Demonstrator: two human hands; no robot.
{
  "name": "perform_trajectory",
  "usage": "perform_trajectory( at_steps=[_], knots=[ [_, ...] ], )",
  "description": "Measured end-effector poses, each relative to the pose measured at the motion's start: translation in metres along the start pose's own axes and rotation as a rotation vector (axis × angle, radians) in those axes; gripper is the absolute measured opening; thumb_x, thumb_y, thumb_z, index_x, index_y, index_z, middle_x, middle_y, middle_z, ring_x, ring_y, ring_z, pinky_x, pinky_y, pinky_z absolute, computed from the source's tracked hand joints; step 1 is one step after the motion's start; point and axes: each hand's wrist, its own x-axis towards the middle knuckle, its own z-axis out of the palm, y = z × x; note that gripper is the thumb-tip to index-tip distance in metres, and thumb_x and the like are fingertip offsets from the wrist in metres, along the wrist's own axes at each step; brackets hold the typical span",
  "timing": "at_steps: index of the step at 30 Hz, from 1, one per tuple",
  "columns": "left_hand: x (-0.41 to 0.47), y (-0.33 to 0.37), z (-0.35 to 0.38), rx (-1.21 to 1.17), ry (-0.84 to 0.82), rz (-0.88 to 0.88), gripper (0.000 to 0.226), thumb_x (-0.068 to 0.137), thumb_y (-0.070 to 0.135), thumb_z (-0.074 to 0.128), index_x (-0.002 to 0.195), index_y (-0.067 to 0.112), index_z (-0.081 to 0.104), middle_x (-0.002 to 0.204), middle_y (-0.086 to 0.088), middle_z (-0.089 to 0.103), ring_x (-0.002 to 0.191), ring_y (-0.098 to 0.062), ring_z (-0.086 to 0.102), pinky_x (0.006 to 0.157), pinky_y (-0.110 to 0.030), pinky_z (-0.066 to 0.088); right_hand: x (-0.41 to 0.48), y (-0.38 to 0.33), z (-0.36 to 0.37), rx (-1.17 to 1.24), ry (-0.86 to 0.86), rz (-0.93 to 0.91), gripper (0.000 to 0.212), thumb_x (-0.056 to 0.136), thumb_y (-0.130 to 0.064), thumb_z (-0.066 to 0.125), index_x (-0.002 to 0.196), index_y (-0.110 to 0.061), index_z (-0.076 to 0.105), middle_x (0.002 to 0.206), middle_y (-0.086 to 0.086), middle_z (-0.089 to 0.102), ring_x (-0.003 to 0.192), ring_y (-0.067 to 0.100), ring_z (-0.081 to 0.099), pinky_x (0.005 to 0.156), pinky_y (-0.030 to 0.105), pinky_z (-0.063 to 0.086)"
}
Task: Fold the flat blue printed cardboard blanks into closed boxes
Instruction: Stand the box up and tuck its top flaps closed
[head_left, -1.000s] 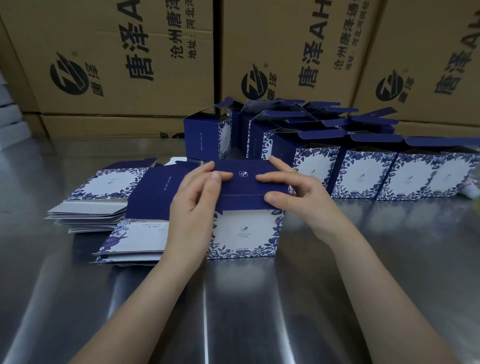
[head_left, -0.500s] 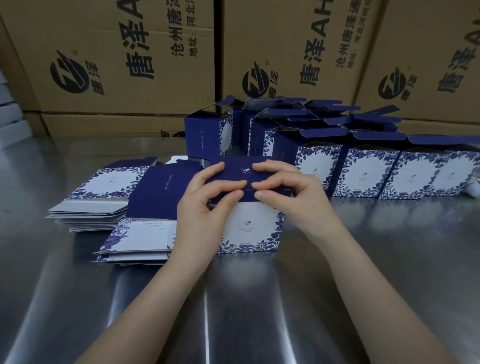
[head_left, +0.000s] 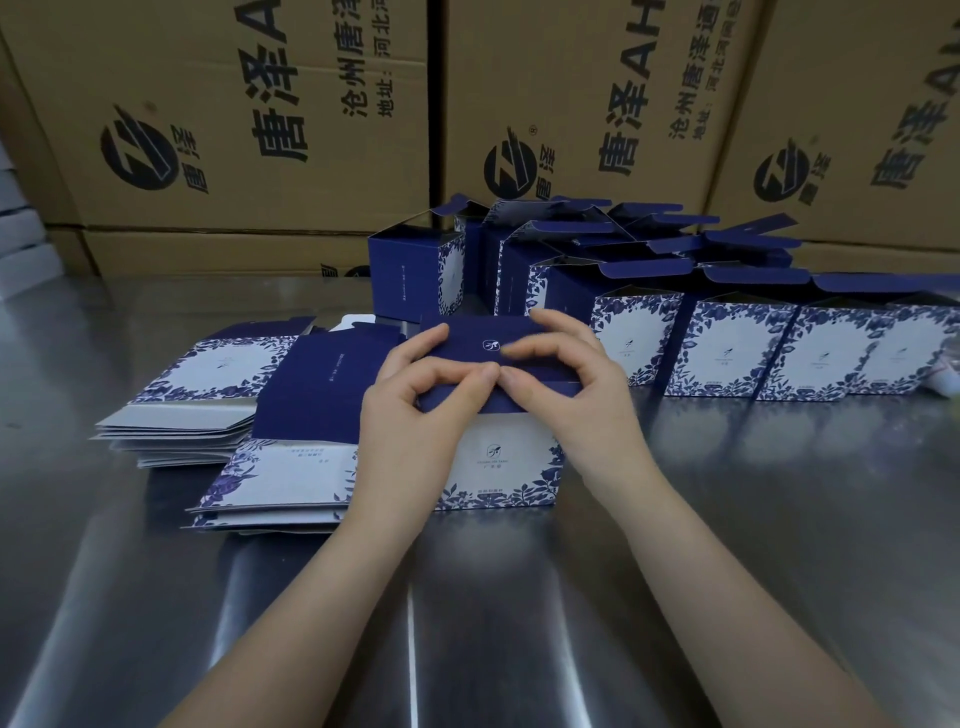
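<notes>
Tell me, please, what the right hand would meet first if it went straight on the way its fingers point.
Probably the left hand: the right hand points leftward across the box lid both hold, and their fingertips look almost touching, though depth is unclear.

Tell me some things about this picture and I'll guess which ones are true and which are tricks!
1. The left hand and the right hand both pinch the lid of the box. True.
2. The flat cards lie to the right of that box. False: they are stacked on its left.
3. The row of boxes behind has shut lids. False: their lids stand open.
4. Big brown cartons stand behind the table. True.
</notes>
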Motion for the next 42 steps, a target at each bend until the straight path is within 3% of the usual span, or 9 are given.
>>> perform_trajectory(
  at_steps=[4, 8, 11, 14, 19, 26, 32, 37, 42],
  knots=[
    [0.000, -0.005, 0.007, -0.025, 0.076, -0.012, 0.013, 0.084, 0.021, 0.076, 0.084, 0.034, 0.074, 0.127, 0.020, 0.061, 0.118, 0.013, 0.050, 0.094, -0.006, 0.036, -0.001, 0.004, 0.002, 0.122, 0.008, 0.112, 0.054, 0.078, -0.018, 0.079, 0.125, -0.032, 0.055, 0.129, -0.017, 0.048, 0.118, -0.010, 0.049, 0.088, 0.006, 0.043],
    [0.001, -0.009, 0.010, -0.137, 0.149, -0.042, 0.050, 0.082, 0.018, 0.079, 0.125, 0.030, 0.057, 0.127, 0.026, 0.054, 0.113, 0.022, 0.048, 0.082, 0.004, 0.038, -0.003, 0.010, 0.007, 0.286, -0.014, 0.277, 0.077, 0.077, -0.027, 0.081, 0.141, -0.036, 0.041, 0.128, -0.027, 0.049, 0.110, -0.006, 0.059, 0.083, 0.016, 0.053],
    [0.002, -0.011, 0.009, -0.136, 0.098, -0.085, 0.060, 0.086, 0.025, 0.074, 0.139, 0.029, 0.046, 0.124, 0.031, 0.049, 0.101, 0.032, 0.046, 0.079, 0.005, 0.039, -0.002, 0.009, 0.005, 0.320, -0.037, 0.328, 0.078, 0.072, -0.035, 0.081, 0.140, -0.038, 0.043, 0.126, -0.014, 0.061, 0.108, 0.004, 0.064, 0.084, 0.021, 0.055],
    [0.002, -0.012, 0.008, -0.150, 0.036, -0.149, 0.052, 0.090, 0.034, 0.069, 0.138, 0.040, 0.048, 0.132, 0.021, 0.056, 0.114, 0.005, 0.059, 0.093, -0.020, 0.052, -0.001, 0.008, 0.005, 0.392, -0.037, 0.341, 0.084, 0.065, -0.038, 0.079, 0.141, -0.034, 0.045, 0.125, -0.003, 0.065, 0.104, 0.008, 0.068, 0.077, 0.020, 0.056],
    [0.000, -0.011, 0.009, -0.190, 0.013, -0.147, 0.039, 0.096, 0.032, 0.061, 0.133, 0.038, 0.051, 0.114, 0.024, 0.065, 0.097, 0.008, 0.065, 0.072, -0.009, 0.051, -0.003, 0.009, 0.006, 0.363, -0.059, 0.343, 0.084, 0.065, -0.046, 0.076, 0.142, -0.039, 0.042, 0.135, -0.003, 0.058, 0.112, 0.010, 0.064, 0.095, 0.032, 0.053],
    [0.001, -0.015, 0.005, -0.160, -0.012, -0.182, 0.034, 0.096, 0.048, 0.049, 0.130, 0.049, 0.047, 0.132, 0.015, 0.059, 0.124, -0.009, 0.056, 0.109, -0.041, 0.043, 0.003, 0.014, -0.008, 0.317, -0.157, 0.345, 0.084, 0.071, -0.050, 0.067, 0.147, -0.033, 0.034, 0.143, -0.006, 0.051, 0.128, 0.009, 0.051, 0.113, 0.036, 0.037],
    [-0.001, -0.017, 0.004, -0.137, -0.028, -0.157, 0.059, 0.083, 0.063, 0.040, 0.140, 0.046, 0.041, 0.140, 0.020, 0.050, 0.126, 0.005, 0.049, 0.113, -0.032, 0.039, 0.006, 0.015, -0.015, 0.296, -0.220, 0.362, 0.084, 0.072, -0.049, 0.064, 0.148, -0.032, 0.032, 0.147, -0.007, 0.046, 0.132, 0.007, 0.047, 0.117, 0.035, 0.030],
    [0.001, -0.021, 0.003, -0.164, -0.026, -0.160, 0.038, 0.097, 0.051, 0.051, 0.135, 0.047, 0.047, 0.133, 0.022, 0.056, 0.120, 0.003, 0.055, 0.106, -0.033, 0.045, 0.003, 0.014, -0.009, 0.250, -0.141, 0.322, 0.085, 0.072, -0.052, 0.072, 0.147, -0.030, 0.037, 0.140, -0.009, 0.054, 0.126, 0.005, 0.052, 0.111, 0.032, 0.040],
    [0.002, -0.021, 0.008, -0.109, 0.047, -0.118, 0.046, 0.086, 0.050, 0.069, 0.127, 0.043, 0.051, 0.126, 0.030, 0.055, 0.110, 0.016, 0.053, 0.081, -0.002, 0.043, -0.003, 0.014, 0.006, 0.222, -0.038, 0.305, 0.080, 0.072, -0.039, 0.082, 0.142, -0.035, 0.043, 0.125, -0.010, 0.064, 0.109, 0.004, 0.064, 0.090, 0.024, 0.054]
  ],
)
